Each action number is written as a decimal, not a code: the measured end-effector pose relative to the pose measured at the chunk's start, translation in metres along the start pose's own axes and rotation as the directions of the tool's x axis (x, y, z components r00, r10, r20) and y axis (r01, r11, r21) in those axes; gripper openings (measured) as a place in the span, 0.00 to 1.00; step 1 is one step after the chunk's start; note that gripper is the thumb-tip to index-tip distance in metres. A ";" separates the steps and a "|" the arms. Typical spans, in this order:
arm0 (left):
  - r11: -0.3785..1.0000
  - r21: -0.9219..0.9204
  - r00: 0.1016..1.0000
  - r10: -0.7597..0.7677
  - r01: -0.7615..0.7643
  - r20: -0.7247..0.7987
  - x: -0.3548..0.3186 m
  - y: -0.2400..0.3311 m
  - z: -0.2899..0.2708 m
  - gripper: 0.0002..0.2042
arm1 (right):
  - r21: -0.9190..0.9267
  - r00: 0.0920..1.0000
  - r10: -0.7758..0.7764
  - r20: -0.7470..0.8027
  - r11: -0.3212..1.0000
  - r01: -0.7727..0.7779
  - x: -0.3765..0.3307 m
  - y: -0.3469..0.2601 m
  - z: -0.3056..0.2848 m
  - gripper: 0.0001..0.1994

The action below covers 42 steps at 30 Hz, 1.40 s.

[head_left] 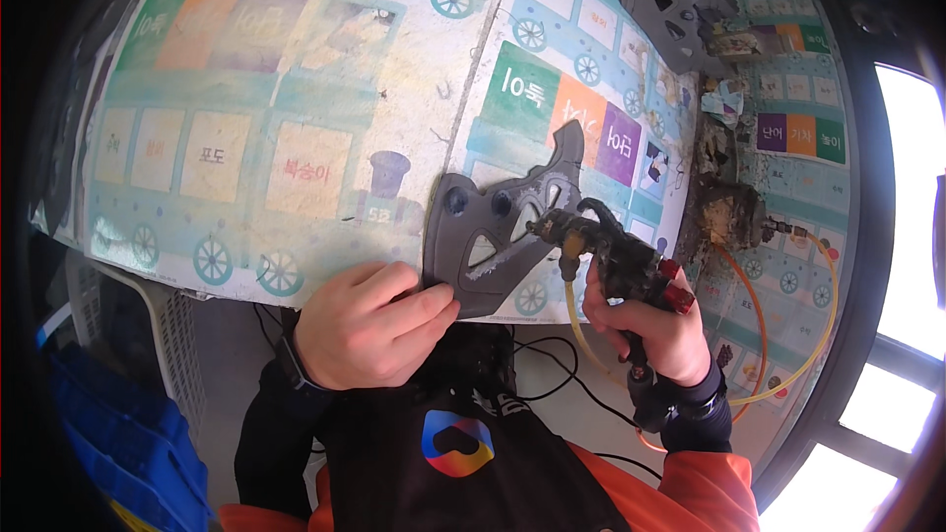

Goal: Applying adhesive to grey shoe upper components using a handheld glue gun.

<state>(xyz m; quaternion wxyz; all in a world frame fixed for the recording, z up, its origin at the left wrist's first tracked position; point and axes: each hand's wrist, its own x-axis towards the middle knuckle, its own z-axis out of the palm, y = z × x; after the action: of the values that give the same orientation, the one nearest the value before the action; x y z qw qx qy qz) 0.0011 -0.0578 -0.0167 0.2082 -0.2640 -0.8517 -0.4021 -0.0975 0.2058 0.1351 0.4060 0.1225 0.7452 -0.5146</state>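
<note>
A dark grey moulded plastic part (461, 236) with triangular cut-outs and round dark spots lies at the front edge of the covered table. Its lower left corner is pinched in the fingers of my left hand (370, 327). My right hand (662, 330) is wrapped round the handle of a dark, grimy spray gun (621, 254) with red knobs at its back. The gun's nozzle points left, over the right side of the part; whether it touches cannot be told. A pale yellow hose (579, 330) hangs from beneath the gun's front.
More grey plastic parts (670, 15) are heaped at the far right. Beside them sits a crusted fitting (729, 212) with orange and yellow hoses looping down toward me. A printed sheet covers the table (394, 89). Blue crates (128, 424) and a white basket (177, 345) stand at lower left.
</note>
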 end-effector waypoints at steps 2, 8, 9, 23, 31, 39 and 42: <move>1.000 -0.001 1.000 0.003 -0.003 0.001 0.000 0.000 0.000 0.13 | -0.002 1.000 0.015 -0.005 1.000 -0.015 -0.002 0.001 0.002 0.17; 1.000 -0.011 1.000 -0.003 0.003 -0.003 -0.001 0.000 0.001 0.13 | -0.066 0.999 0.048 0.009 0.997 -0.047 -0.008 0.006 0.008 0.17; 1.000 -0.007 1.000 0.002 -0.002 -0.009 -0.002 0.000 0.002 0.13 | -0.075 0.998 0.059 0.025 0.996 -0.057 -0.008 0.006 0.009 0.17; 1.000 -0.015 0.999 0.027 -0.028 -0.030 -0.002 -0.003 0.002 0.13 | -0.091 0.998 0.020 0.061 0.996 -0.015 -0.002 -0.002 0.022 0.13; 0.999 -0.016 0.998 0.047 -0.048 -0.037 -0.003 -0.004 0.001 0.13 | -0.151 0.999 0.035 0.037 0.988 -0.029 -0.005 -0.002 0.034 0.11; 1.000 0.003 0.997 0.018 -0.018 -0.072 0.000 0.000 0.002 0.12 | -0.240 0.977 0.135 0.167 0.966 -0.093 -0.009 0.000 0.032 0.15; 0.999 0.043 0.999 0.029 -0.027 -0.043 0.000 0.002 -0.003 0.10 | -0.113 0.981 0.072 0.180 0.992 -0.052 -0.016 -0.002 0.029 0.18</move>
<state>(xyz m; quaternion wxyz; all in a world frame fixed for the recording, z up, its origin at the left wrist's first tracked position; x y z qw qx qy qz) 0.0026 -0.0593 -0.0132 0.2377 -0.2627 -0.8514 -0.3868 -0.0747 0.1839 0.1437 0.4948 0.0755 0.7270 -0.4701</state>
